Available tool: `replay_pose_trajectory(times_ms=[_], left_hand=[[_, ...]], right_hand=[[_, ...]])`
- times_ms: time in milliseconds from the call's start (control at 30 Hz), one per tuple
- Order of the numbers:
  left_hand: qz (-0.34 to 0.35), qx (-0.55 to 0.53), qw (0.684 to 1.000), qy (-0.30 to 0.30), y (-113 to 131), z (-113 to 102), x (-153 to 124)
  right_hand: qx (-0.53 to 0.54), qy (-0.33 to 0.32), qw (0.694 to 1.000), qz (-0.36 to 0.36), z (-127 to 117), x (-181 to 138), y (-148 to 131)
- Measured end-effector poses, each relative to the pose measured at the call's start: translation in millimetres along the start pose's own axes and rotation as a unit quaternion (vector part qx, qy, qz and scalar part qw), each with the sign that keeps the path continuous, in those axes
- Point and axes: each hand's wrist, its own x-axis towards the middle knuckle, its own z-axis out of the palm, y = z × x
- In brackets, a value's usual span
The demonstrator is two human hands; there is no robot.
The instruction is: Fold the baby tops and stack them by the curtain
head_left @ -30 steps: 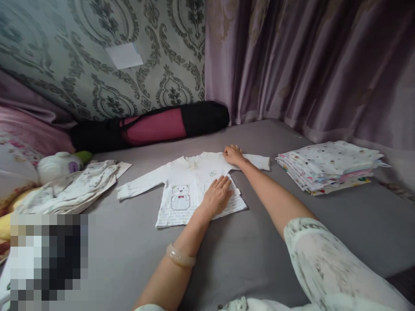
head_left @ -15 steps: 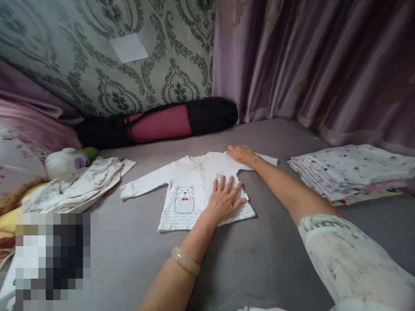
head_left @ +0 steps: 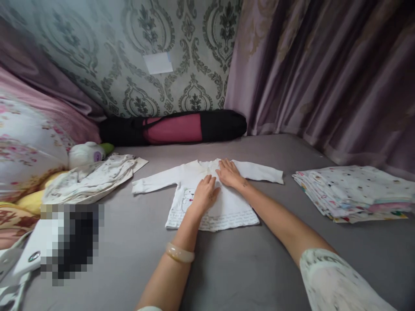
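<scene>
A small white long-sleeved shirt [head_left: 231,205] lies spread on the grey bed sheet [head_left: 129,250], both sleeves stretched outward. It has a printed bear on one side of the front and lines of print along the hem. My left hand [head_left: 205,193] rests on the middle of the shirt front with its fingers stretched out, partly covering the bear. Near the collar, my right hand [head_left: 229,172] lies on the upper chest, fingers extended. Neither hand grips the cloth. A pale bangle [head_left: 180,253] circles my left wrist.
Right of the shirt sits a stack of folded printed cloths [head_left: 353,192]. To the left are folded patterned clothes [head_left: 94,179], a white plush toy [head_left: 84,154] and a floral pillow [head_left: 29,138]. A long black and pink bag [head_left: 175,128] lies along the wall.
My left hand has slid left across the shirt front toward the bear. My right hand has moved from the shoulder in toward the collar. The view has shifted slightly.
</scene>
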Motion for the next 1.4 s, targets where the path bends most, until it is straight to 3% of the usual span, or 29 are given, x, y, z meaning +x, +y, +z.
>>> replay_pose_trajectory(times_ms=[167,333,400,467,533,633,800,967,1133,1267,1400], left_hand=[[-0.15,0.034,0.988,-0.013,-21,-7,-7],[-0.213,0.047,0.976,0.016,-34,-11,-5],[-0.212,0.055,0.975,0.035,-39,-12,-3],[-0.199,0.064,0.977,0.046,-43,-12,-3],[-0.182,0.074,0.979,0.058,-45,-11,-3],[-0.173,0.096,0.977,0.079,-48,-10,-3],[-0.142,0.141,0.977,0.076,-51,-9,-4],[-0.167,0.135,0.972,0.092,-53,-4,-4],[-0.116,0.135,0.978,0.108,-56,-3,-3],[-0.109,0.116,0.981,0.112,-55,-3,-2],[-0.163,0.114,0.979,0.051,-47,-4,-4]], right_hand=[[0.023,-0.023,0.999,0.035,19,3,-9],[0.027,-0.059,0.997,0.048,10,10,-6],[0.017,-0.075,0.995,0.056,2,11,-13],[0.006,-0.044,0.998,0.033,-3,13,-27],[0.017,-0.01,0.999,-0.037,-4,14,-45],[0.057,-0.036,0.988,-0.139,1,20,-72],[0.066,-0.068,0.989,-0.115,17,35,-88],[0.073,-0.042,0.993,-0.085,28,42,-88],[0.144,-0.059,0.985,-0.072,16,42,-83],[0.176,-0.016,0.984,-0.017,0,22,-57],[0.102,0.008,0.994,0.03,1,-13,-22]])
